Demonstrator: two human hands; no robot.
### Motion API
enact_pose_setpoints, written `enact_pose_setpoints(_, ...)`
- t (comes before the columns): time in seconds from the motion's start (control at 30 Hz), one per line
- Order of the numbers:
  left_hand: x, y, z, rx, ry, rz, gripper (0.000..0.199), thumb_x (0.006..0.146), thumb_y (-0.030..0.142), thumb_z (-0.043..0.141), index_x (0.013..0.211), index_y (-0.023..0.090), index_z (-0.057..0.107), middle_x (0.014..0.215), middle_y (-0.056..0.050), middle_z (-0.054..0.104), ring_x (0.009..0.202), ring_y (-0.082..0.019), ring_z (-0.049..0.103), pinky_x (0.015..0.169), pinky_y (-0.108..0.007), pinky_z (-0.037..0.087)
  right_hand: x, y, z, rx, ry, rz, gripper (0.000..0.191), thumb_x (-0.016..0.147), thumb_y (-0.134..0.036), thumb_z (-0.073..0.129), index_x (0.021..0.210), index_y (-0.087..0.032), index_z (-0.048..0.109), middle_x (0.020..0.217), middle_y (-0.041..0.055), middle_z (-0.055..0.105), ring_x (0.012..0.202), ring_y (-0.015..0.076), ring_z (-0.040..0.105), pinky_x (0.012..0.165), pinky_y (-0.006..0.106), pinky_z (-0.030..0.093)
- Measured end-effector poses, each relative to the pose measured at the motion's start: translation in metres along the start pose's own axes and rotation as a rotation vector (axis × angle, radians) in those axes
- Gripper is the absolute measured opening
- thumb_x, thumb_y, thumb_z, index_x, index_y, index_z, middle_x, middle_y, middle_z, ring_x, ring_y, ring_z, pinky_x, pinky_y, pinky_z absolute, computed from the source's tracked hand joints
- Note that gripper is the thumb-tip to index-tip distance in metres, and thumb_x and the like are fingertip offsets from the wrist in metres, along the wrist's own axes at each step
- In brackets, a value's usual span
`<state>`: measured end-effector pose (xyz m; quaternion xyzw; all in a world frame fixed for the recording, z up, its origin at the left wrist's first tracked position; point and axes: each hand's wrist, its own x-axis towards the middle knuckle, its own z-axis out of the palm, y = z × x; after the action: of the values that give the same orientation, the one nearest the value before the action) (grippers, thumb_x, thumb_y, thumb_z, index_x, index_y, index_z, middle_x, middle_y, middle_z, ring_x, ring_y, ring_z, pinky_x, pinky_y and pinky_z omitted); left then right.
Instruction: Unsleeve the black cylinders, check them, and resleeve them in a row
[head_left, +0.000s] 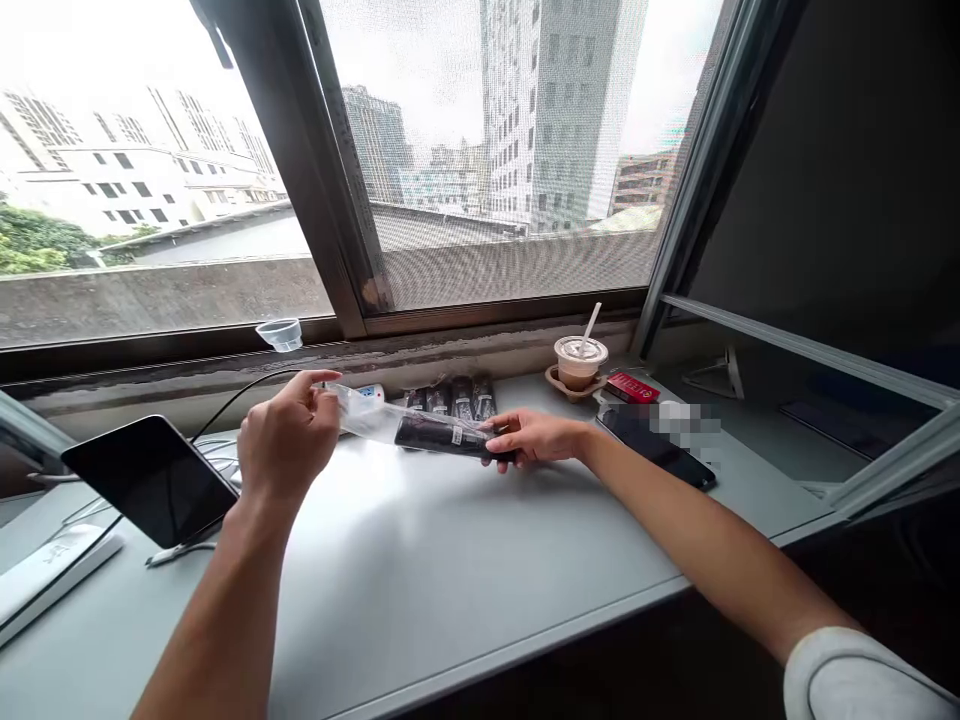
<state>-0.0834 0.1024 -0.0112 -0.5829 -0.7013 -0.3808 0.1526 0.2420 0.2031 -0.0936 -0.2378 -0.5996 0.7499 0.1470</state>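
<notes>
My left hand (pixel 289 432) is closed in a pinch on one end of a clear plastic bag (pixel 366 414). The bag stretches to the right over a long black bundle (pixel 429 436) that bears a small white label. Around the bundle's right end, the fingers and thumb of my right hand (pixel 541 438) are closed. What the bundle is made of cannot be made out. Behind it stand several similar dark wrapped bundles (pixel 461 396) in a row, their lower parts partly hidden by the bag.
A lidded drink cup with a straw (pixel 577 365) stands at the back right, near a red box (pixel 632 388) and a black tablet (pixel 660 450). On the left are a propped dark screen (pixel 150 480), cables and a white power strip (pixel 56 570). A clear plastic cup (pixel 280 336) is by the window.
</notes>
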Motion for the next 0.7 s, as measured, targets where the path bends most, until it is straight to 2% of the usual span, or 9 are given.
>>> enact_pose_setpoints(0.03,-0.001,0.003,0.001,0.036,0.026,0.089,0.034,0.095,0.037,0.056,0.123,0.027,0.071,0.110,-0.007,0.076,0.105,-0.033,0.071,0.093,-0.048,0.053,-0.001,-0.002,0.000,-0.029,0.012,-0.007,0.061,0.078,-0.037,0.091,0.130,-0.015,0.066,0.102,0.0103,0.076,0.076,0.0129,0.072,0.052,0.016,0.047)
enact_pose_setpoints(0.1,-0.007,0.013,0.008,0.024,-0.008,0.392,0.049,0.090,0.046,0.068,0.134,0.025,0.064,0.142,-0.011,0.063,0.132,-0.036,0.057,0.111,-0.052,0.044,-0.003,-0.006,0.000,-0.085,0.013,-0.027,0.063,0.080,-0.038,0.089,0.133,-0.015,0.067,0.104,0.0115,0.077,0.075,0.0120,0.070,0.053,0.016,0.046)
enact_pose_setpoints(0.17,-0.018,0.027,0.020,-0.008,-0.187,0.679,0.066,0.083,0.046,0.078,0.143,0.028,0.058,0.153,-0.011,0.054,0.144,-0.037,0.047,0.120,-0.054,0.035,-0.005,-0.009,0.002,-0.125,-0.002,-0.044,0.062,0.081,-0.040,0.088,0.135,-0.016,0.067,0.106,0.0118,0.077,0.076,0.0119,0.070,0.055,0.016,0.046)
enact_pose_setpoints(0.23,-0.030,0.038,0.034,-0.008,-0.412,0.777,0.080,0.082,0.040,0.079,0.154,0.027,0.046,0.156,-0.014,0.051,0.140,-0.036,0.051,0.115,-0.051,0.042,-0.007,-0.011,0.002,-0.168,0.001,-0.048,0.065,0.082,-0.042,0.086,0.139,-0.018,0.066,0.108,0.0110,0.077,0.078,0.0132,0.072,0.056,0.017,0.048)
enact_pose_setpoints(0.33,-0.042,0.043,0.048,0.037,-0.630,0.706,0.072,0.089,0.025,0.068,0.156,0.027,0.042,0.138,-0.013,0.067,0.119,-0.031,0.068,0.096,-0.042,0.055,-0.008,-0.010,-0.001,-0.301,0.098,-0.046,0.065,0.078,-0.045,0.088,0.134,-0.018,0.068,0.102,0.0090,0.078,0.078,0.0169,0.075,0.059,0.020,0.052)
enact_pose_setpoints(0.43,-0.043,0.032,0.050,0.097,-0.689,0.604,0.062,0.091,0.020,0.061,0.151,0.026,0.050,0.130,-0.012,0.071,0.114,-0.031,0.071,0.091,-0.039,0.056,-0.010,-0.010,-0.010,-0.407,0.192,-0.053,0.053,0.074,-0.047,0.090,0.111,-0.012,0.076,0.090,0.0081,0.076,0.074,0.0185,0.074,0.058,0.023,0.052)
enact_pose_setpoints(0.53,-0.038,0.017,0.048,0.098,-0.720,0.560,0.056,0.092,0.022,0.059,0.147,0.026,0.055,0.133,-0.011,0.071,0.117,-0.031,0.069,0.094,-0.040,0.055,-0.015,-0.014,-0.016,-0.466,0.236,-0.098,0.046,0.073,-0.047,0.089,0.101,-0.013,0.076,0.084,0.0061,0.074,0.070,0.0167,0.070,0.057,0.024,0.047)
enact_pose_setpoints(0.63,-0.034,0.005,0.046,0.077,-0.758,0.495,0.050,0.092,0.022,0.056,0.142,0.029,0.059,0.128,-0.007,0.073,0.114,-0.030,0.070,0.091,-0.039,0.055,-0.019,-0.021,-0.019,-0.477,0.376,-0.239,0.038,0.075,-0.045,0.087,0.094,-0.014,0.075,0.073,0.0015,0.068,0.066,0.0140,0.061,0.059,0.025,0.043)
enact_pose_setpoints(0.7,-0.034,0.003,0.046,0.062,-0.782,0.474,0.045,0.092,0.022,0.054,0.136,0.030,0.063,0.126,-0.006,0.073,0.112,-0.028,0.070,0.089,-0.038,0.055,-0.019,-0.024,-0.020,-0.360,0.501,-0.399,0.035,0.076,-0.046,0.085,0.090,-0.016,0.073,0.077,0.0014,0.067,0.072,0.0151,0.060,0.065,0.027,0.045)
